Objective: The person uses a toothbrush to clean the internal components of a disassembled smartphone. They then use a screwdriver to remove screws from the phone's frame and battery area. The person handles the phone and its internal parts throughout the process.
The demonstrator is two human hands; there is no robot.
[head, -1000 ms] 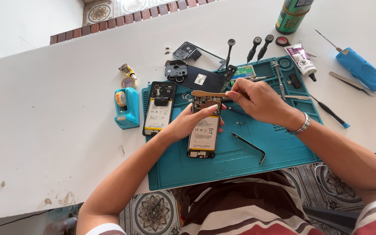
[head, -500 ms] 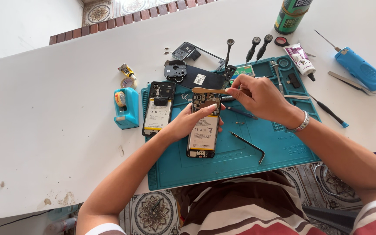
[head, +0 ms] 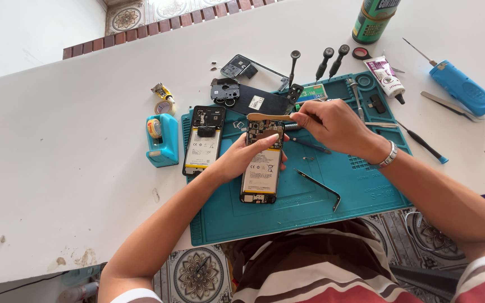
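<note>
The left hand (head: 241, 159) clamps the opened black smartphone with exposed battery (head: 261, 163) flat on the teal mat (head: 310, 196); the right hand (head: 332, 124) pinches a tan flat strip (head: 269, 117) above its top edge, best kept level and moved gently.

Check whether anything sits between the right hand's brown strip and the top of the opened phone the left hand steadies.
Nothing visible does. The right hand holds the brown strip right over the top edge of the opened phone, which the left hand steadies on the teal mat. The bent metal tool lies off to the side.
</note>
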